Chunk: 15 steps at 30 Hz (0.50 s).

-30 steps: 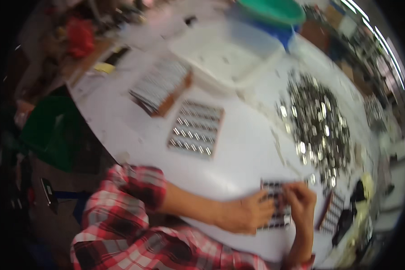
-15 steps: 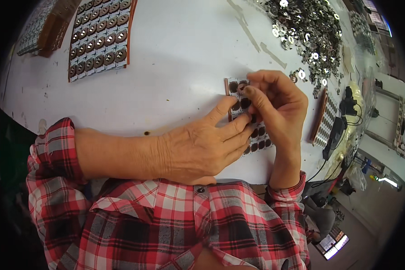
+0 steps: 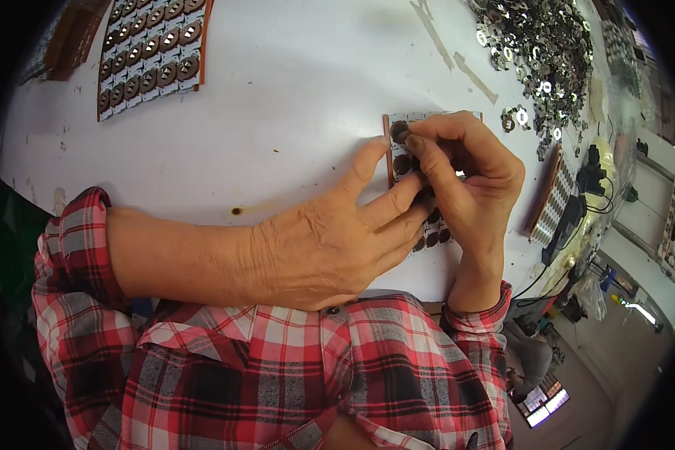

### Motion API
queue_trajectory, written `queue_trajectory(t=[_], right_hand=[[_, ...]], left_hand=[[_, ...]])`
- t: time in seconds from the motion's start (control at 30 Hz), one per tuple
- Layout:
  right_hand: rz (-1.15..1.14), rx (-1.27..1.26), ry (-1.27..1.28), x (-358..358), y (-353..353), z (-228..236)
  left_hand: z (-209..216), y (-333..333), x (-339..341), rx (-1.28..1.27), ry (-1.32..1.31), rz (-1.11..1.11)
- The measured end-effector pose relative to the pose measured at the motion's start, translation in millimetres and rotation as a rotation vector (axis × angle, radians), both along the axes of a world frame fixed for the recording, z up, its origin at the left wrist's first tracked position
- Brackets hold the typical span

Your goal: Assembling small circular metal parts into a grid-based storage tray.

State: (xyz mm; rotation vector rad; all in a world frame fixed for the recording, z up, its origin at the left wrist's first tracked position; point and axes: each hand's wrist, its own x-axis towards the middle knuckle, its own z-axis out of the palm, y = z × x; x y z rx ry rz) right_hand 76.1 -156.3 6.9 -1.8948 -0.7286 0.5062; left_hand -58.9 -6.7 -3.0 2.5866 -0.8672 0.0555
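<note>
A circuit board panel [image 3: 389, 166] with rows of dark round pads and reddish-brown edge strips lies on the table, partly hidden under both hands. My left hand [image 3: 334, 244] rests palm down over its near left part, fingers stretched out and thumb by the left edge strip. Over the panel's far side, my right hand [image 3: 472, 161] has thumb and forefinger closed on a small round metal piece [image 3: 400, 132] at the far left corner pad. The fingers hide part of that piece. Where the two hands meet, the left fingertips are covered by the right hand.
A panel filled with round metal pieces [image 3: 150, 56] lies at the far left, beside stacked panels [image 3: 73, 45]. Loose metal pieces [image 3: 540, 52] are heaped at the far right. Another panel stack [image 3: 553, 199] and black cables [image 3: 596, 191] sit at the right edge.
My right thumb and forefinger have shifted to the corner pad at the panel's far left. My left thumb has moved slightly up along the edge strip. The view has shifted a little.
</note>
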Motion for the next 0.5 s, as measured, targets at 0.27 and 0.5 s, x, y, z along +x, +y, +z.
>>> queue_trajectory(t=[0.27, 0.5], right_hand=[[-0.04, -0.025, 0.049, -1, -1, 1], [-0.35, 0.232, -0.033, 33, -22, 10]], left_hand=[[-6, 0, -1, -0.052, -0.007, -0.01], [-4, 0, 1, -0.115, 0.016, 0.008]])
